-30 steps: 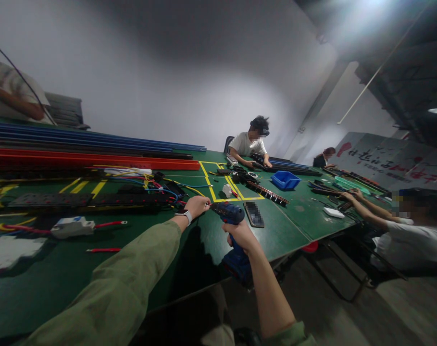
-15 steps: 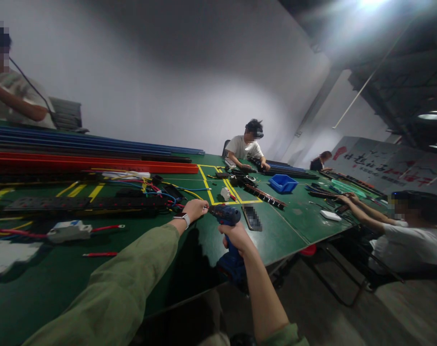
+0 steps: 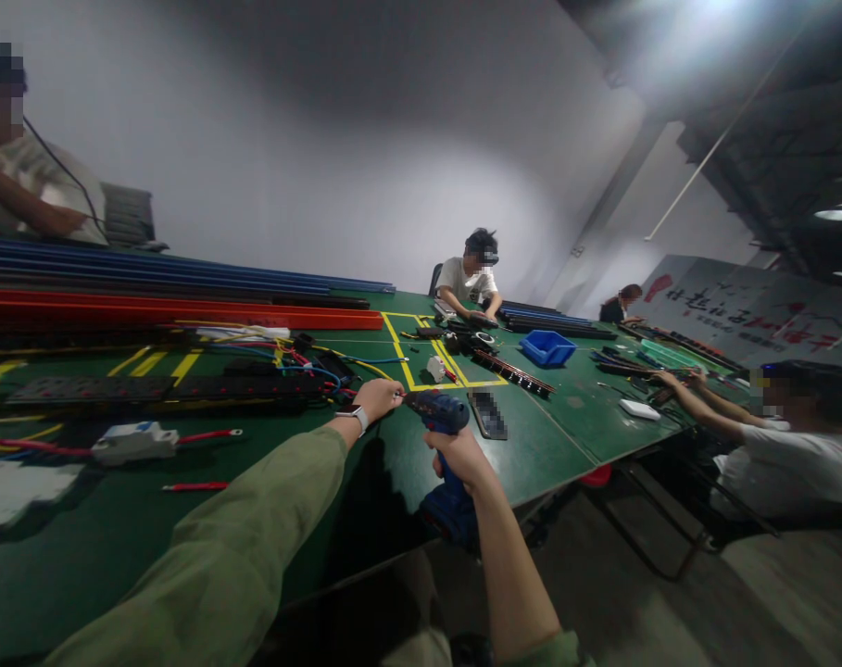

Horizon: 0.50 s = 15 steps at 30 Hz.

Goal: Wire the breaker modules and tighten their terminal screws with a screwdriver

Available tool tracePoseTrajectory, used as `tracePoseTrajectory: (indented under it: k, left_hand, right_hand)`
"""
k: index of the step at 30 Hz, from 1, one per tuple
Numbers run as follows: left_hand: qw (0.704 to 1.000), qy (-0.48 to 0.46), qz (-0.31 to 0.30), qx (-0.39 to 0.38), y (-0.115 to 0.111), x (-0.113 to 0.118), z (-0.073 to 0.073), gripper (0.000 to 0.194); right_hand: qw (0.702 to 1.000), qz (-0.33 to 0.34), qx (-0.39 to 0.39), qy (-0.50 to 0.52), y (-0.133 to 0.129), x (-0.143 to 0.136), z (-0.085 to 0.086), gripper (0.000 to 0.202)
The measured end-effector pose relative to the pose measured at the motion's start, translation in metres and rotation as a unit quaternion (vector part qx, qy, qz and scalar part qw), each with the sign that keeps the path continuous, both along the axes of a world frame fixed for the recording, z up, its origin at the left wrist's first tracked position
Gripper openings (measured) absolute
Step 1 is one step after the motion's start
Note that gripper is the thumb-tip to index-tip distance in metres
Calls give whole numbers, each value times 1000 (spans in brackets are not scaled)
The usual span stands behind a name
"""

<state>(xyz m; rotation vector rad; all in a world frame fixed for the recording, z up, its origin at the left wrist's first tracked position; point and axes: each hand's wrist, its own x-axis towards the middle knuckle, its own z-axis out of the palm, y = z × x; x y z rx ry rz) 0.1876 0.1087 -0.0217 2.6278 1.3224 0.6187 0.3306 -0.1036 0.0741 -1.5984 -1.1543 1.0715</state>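
Observation:
My right hand (image 3: 460, 456) is wrapped round the grip of a blue cordless drill (image 3: 440, 412), whose nose points left. Close to the drill's tip, my left hand (image 3: 379, 400) is closed, its fingertips pinched on something too small to make out. A watch with a light strap (image 3: 355, 419) is on my left wrist. Left of that hand lies a long black socket strip (image 3: 177, 389), with red, blue and yellow wires near its end. A grey-white circuit breaker (image 3: 135, 443) with a red lead rests on the near left of the table.
On the green table (image 3: 532, 463) lie a phone (image 3: 488, 414), a blue bin (image 3: 546, 348), a small white breaker (image 3: 435, 370) and red channel (image 3: 309, 320). A co-worker (image 3: 468, 278) sits across; another person (image 3: 796, 445) works at the right. A short red lead (image 3: 194, 486) lies near my left sleeve.
My hands and the drill keep nearly the same place, with the view shifted slightly. The co-worker across the table has drawn their hands together.

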Motion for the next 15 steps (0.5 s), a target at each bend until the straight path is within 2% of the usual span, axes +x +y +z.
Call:
tracePoseTrajectory:
  k: [15]
  left_hand:
    - [1000, 0, 9, -2, -3, 0, 0, 29]
  right_hand:
    - [1000, 6, 11, 5, -1, -1, 1, 17]
